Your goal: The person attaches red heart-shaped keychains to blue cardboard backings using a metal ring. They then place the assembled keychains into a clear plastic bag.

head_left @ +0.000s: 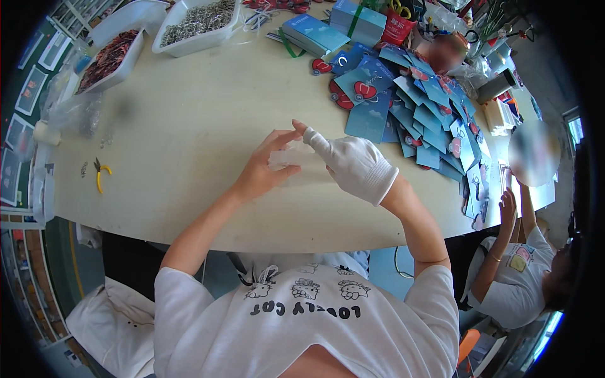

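My left hand is bare, its fingers and thumb curved around a whitish, see-through piece that looks thin and soft; its kind is unclear. On my right hand is a white glove that leaves a fingertip bare. That fingertip meets the fingers of my left hand above the whitish piece. The other right fingers are turned under and mostly hidden, so whether they grip the piece is unclear. Both hands are over the middle of the table.
A large heap of blue cards with red heart-shaped charms spreads at the right. Card stacks stand behind it. White bins of metal rings and dark red pieces are far left. Yellow-handled pliers lie left. Another person sits right.
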